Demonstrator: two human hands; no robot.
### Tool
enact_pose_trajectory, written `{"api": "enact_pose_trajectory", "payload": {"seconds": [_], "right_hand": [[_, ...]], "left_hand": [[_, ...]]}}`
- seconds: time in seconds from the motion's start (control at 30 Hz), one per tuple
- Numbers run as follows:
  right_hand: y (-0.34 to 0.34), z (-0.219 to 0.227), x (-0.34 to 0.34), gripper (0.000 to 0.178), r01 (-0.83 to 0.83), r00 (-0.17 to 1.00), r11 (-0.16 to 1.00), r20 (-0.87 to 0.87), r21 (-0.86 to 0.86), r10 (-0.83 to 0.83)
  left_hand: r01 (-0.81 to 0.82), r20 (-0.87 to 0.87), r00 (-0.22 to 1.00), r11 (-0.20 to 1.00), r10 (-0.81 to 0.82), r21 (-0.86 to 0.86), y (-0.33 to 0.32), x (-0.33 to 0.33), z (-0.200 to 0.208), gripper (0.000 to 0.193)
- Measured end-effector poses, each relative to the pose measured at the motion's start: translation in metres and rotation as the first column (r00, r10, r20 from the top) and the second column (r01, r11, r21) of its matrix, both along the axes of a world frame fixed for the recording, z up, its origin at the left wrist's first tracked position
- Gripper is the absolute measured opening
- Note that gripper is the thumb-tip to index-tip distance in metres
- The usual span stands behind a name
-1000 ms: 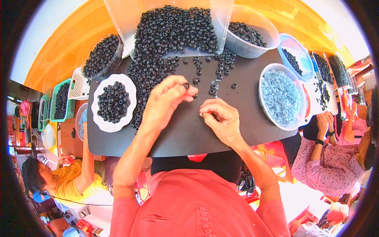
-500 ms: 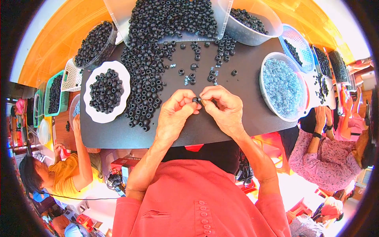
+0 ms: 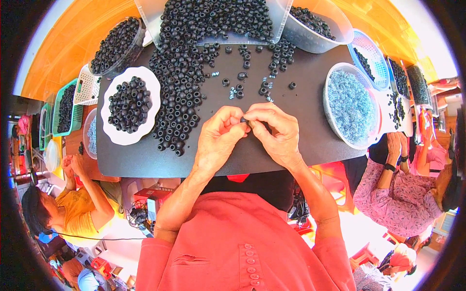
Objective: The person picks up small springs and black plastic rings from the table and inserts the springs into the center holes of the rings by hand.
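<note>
Small black piece (image 3: 245, 121): located over the middle of the dark table (image 3: 302, 127), largely covered by fingers. Left hand (image 3: 217, 137) and right hand (image 3: 278, 131) meet at the fingertips, both pinched on it; whether it is one part or two cannot be told. Judging by the loose black pieces (image 3: 175, 97) to the left, it should be light, stiff and hard to break, its rounded sides liable to roll or slip. Advised hold: thumb and forefinger across the sides, clear of the hole. Pale coils (image 3: 233, 92) on the far side appear springy.
</note>
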State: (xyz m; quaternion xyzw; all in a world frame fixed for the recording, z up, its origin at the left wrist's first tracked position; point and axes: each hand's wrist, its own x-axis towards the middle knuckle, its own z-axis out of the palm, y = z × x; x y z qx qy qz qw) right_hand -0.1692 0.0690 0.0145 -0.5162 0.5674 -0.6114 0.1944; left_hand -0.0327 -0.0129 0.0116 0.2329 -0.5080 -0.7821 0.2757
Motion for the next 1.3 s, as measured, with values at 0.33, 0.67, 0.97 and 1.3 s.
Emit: {"api": "enact_pose_trajectory", "payload": {"seconds": [0.33,0.67,0.97,1.3], "right_hand": [[0.005,0.003,0.004,0.015,-0.097,0.967,0.994,0.239,0.045,0.083],[-0.071,0.026,0.011,0.018,-0.088,0.905,0.986,-0.401,0.142,0.138],[-0.104,0.023,0.01,0.017,-0.151,0.677,0.932,-0.653,0.33,0.34],[-0.024,0.026,-0.01,0.016,-0.04,0.871,0.973,-0.469,0.226,0.144]], "left_hand": [[0.036,-0.074,0.997,0.994,-0.029,0.1,0.015,0.006,-0.004,0.012],[0.004,-0.152,0.988,0.983,0.024,0.183,0.015,0.028,-0.011,0.015],[0.049,-0.375,0.92,0.92,0.11,0.39,0.012,0.029,-0.013,0.016],[0.023,-0.307,0.947,0.938,0.091,0.346,0.009,0.028,-0.009,0.011]]}}
